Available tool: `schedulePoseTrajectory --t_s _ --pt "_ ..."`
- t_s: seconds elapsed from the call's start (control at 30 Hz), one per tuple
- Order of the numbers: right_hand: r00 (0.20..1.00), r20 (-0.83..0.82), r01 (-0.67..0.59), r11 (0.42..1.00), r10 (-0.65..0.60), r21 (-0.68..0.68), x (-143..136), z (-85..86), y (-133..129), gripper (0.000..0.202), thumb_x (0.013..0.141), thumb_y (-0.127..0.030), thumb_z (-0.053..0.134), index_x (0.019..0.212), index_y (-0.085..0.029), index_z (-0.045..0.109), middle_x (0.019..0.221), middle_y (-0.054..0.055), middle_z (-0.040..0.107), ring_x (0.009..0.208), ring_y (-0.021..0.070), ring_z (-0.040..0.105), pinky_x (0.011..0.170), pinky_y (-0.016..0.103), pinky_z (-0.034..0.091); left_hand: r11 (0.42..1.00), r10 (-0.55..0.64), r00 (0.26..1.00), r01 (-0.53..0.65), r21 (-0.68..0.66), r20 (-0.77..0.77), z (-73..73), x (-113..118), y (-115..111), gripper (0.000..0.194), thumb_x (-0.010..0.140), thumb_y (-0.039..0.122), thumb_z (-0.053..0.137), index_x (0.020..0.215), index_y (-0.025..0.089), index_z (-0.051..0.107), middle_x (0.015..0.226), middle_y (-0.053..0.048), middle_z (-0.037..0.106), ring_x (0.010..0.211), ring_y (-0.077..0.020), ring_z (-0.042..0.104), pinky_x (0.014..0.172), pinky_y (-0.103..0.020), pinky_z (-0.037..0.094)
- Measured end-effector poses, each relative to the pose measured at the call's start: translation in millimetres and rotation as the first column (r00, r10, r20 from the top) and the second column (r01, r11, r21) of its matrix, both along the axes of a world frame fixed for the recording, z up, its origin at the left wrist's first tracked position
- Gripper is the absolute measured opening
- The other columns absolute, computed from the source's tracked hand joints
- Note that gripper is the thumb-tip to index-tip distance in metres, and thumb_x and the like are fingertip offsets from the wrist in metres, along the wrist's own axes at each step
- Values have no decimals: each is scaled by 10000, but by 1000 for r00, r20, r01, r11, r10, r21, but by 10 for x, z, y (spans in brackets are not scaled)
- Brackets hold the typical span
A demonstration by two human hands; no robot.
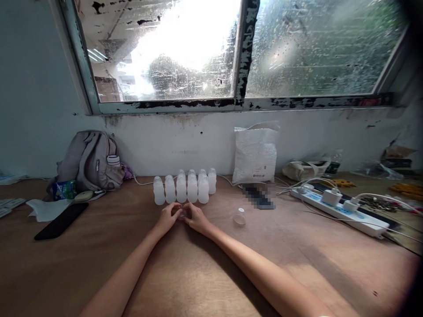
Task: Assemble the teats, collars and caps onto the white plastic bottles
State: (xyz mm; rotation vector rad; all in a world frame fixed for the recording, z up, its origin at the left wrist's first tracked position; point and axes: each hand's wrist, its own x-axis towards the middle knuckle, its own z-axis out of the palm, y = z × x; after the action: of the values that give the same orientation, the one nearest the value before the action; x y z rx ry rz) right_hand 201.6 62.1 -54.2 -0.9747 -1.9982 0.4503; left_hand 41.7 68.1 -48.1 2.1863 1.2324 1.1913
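My left hand (168, 216) and my right hand (197, 216) meet at the middle of the table, fingers and thumbs closed round a small clear plastic piece (182, 213). The fingers cover most of it, so its exact kind is hidden. Just behind my hands, several frosted white baby bottles (181, 189) with clear tops stand upright in two close rows. To the right of my right hand, apart from it, a clear bottle cap (239, 218) rests on the table.
A white plastic bag (256, 154) leans on the wall beside a blurred dark phone-like object (259, 197). At right lies a power strip (343, 212) with plugs and cables. A grey backpack (90, 160), a black phone-shaped slab (61, 221) and a tissue (48, 209) are at left.
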Motion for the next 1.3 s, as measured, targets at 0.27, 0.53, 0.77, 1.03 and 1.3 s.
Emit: schedulePoseTrajectory --t_s 0.27,0.53,0.77,1.03,1.3 --pt "999 29 18 1000 -17 -16 9 -46 48 280 668 -243 659 912 -173 539 897 57 602 856 195 545 763 322 405 999 39 995 -36 29 -92 67 45 -49 161 771 279 504 821 184 623 817 -46 655 785 -185 594 722 -293 450" --pt "999 -39 17 1000 -17 10 47 -8 18 246 678 -188 635 895 -185 521 876 45 607 835 192 553 735 307 419 995 93 989 -88 41 -116 323 113 -204 153 748 286 521 809 199 631 794 -31 673 746 -183 613 684 -273 467" --pt "994 -98 49 997 -56 -66 88 -51 33 265 649 -204 647 884 -192 524 844 39 611 792 190 562 713 303 425 948 317 911 -307 79 -265 1538 68 262 229 801 296 439 928 183 593 893 -18 655 845 -148 598 758 -221 453" --pt "991 -85 97 992 -104 -80 112 -54 38 211 685 -257 623 856 -186 523 807 48 606 756 190 552 679 295 421 835 182 799 -433 -339 -573 1800 -30 1189 292 833 289 487 1083 138 499 1074 -77 537 908 -182 551 761 -378 474" --pt "990 -78 112 987 -121 -111 102 -28 37 181 684 -254 613 829 -188 526 790 46 605 735 184 542 678 292 420 791 130 747 -474 -387 -652 1546 146 1324 300 833 290 489 1095 144 492 1091 -71 526 930 -192 544 772 -380 469"
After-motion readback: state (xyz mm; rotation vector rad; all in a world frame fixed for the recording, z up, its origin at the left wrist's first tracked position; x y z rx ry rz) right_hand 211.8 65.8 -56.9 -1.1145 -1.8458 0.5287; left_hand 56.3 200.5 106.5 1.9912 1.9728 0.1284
